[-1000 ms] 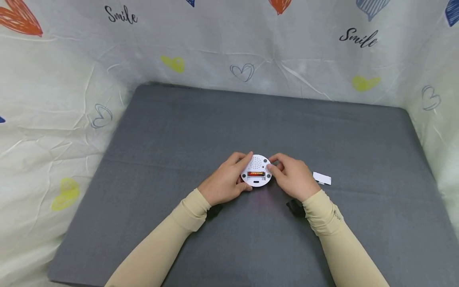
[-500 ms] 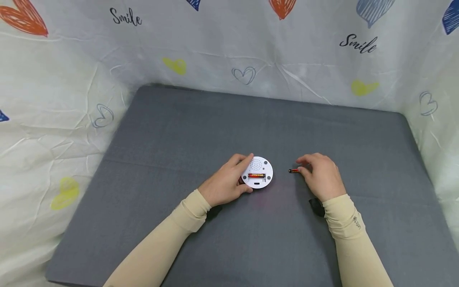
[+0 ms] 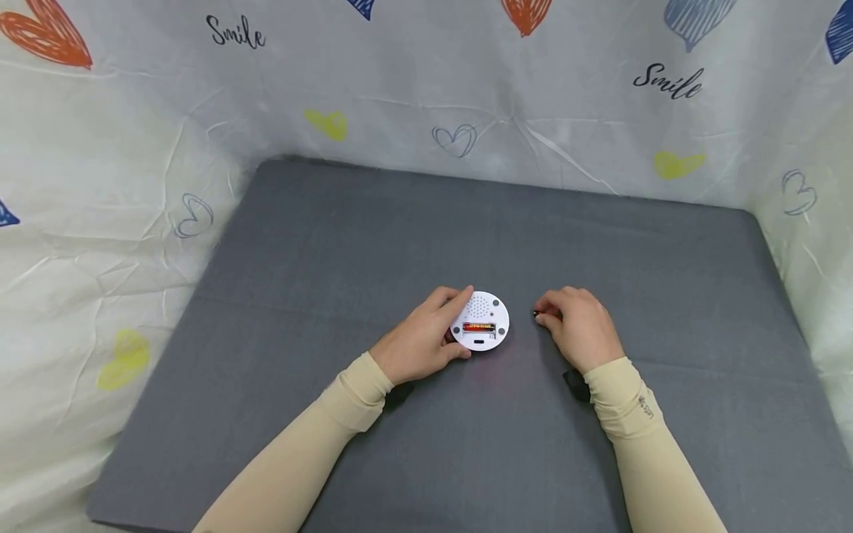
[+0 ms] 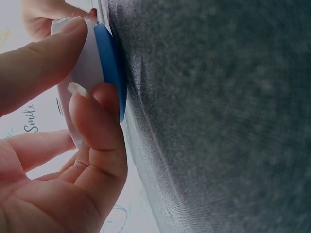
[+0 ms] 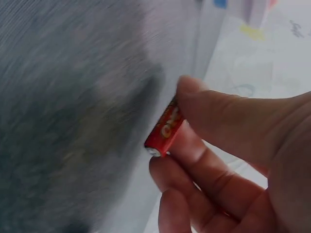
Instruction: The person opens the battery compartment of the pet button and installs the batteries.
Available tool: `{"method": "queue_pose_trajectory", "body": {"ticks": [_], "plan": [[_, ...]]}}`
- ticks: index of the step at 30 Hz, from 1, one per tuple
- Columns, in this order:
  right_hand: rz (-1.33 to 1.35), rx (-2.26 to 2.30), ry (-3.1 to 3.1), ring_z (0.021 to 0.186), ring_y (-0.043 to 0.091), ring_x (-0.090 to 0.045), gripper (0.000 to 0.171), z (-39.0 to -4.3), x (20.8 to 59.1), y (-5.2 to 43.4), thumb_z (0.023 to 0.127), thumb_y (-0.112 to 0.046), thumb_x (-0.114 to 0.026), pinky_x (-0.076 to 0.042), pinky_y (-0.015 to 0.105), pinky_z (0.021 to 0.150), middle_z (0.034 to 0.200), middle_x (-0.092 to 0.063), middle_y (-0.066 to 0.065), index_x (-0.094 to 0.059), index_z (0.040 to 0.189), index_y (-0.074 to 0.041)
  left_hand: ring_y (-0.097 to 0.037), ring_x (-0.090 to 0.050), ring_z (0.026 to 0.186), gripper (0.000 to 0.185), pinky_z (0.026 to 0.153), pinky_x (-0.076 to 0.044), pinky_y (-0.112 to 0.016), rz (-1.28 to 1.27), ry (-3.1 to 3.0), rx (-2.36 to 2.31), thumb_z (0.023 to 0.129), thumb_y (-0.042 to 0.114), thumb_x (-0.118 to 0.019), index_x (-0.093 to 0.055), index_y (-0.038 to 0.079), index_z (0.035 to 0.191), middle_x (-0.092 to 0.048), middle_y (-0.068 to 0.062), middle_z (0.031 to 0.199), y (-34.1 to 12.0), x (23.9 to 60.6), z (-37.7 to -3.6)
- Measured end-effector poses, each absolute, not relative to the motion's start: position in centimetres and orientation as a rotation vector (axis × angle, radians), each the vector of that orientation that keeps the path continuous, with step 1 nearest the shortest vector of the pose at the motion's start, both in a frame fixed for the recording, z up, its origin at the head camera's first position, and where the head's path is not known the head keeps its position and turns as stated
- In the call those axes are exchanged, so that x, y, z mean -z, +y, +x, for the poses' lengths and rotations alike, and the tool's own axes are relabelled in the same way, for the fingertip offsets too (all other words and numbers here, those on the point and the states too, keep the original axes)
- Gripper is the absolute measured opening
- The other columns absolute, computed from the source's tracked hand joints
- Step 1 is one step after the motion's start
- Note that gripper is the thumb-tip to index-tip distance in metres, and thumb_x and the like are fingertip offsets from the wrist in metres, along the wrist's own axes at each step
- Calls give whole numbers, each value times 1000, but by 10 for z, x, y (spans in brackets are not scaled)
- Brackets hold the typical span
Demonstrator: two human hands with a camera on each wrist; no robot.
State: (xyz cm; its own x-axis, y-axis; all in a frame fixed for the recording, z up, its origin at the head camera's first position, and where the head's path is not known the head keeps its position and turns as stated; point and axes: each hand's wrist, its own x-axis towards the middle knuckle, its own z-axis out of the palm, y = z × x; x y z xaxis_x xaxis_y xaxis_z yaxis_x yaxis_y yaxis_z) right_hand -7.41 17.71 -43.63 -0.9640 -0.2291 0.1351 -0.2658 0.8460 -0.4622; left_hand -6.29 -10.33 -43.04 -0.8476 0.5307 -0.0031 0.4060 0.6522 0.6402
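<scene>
Battery (image 5: pixel 164 130) handling comes first: your right hand (image 3: pixel 581 326) pinches the red cell between thumb and fingers just right of the round white device (image 3: pixel 481 323), which lies back-up on the grey surface (image 3: pixel 466 222) with one cell already seated in its open bay. Your left hand (image 3: pixel 421 342) grips the device rim with curled thumb and fingers; hold it flat and steady. Judging by the free slot, align the cell parallel with it, check polarity, and press down evenly.
</scene>
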Motion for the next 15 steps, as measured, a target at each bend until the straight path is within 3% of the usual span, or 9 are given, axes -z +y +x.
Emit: {"method": "queue_pose_trajectory", "body": {"ticks": [15], "plan": [[652,-837,-2750,88,23,-61,11,-58,412,138,92,-9,-86,-52,40,75,94,-75,3,-81,101,-13,-17,-64,99,92,88,-57,-30,778,2682,-946,94,19,-87,-35,2,168,-53,-15,153,-104,431,-64]]}}
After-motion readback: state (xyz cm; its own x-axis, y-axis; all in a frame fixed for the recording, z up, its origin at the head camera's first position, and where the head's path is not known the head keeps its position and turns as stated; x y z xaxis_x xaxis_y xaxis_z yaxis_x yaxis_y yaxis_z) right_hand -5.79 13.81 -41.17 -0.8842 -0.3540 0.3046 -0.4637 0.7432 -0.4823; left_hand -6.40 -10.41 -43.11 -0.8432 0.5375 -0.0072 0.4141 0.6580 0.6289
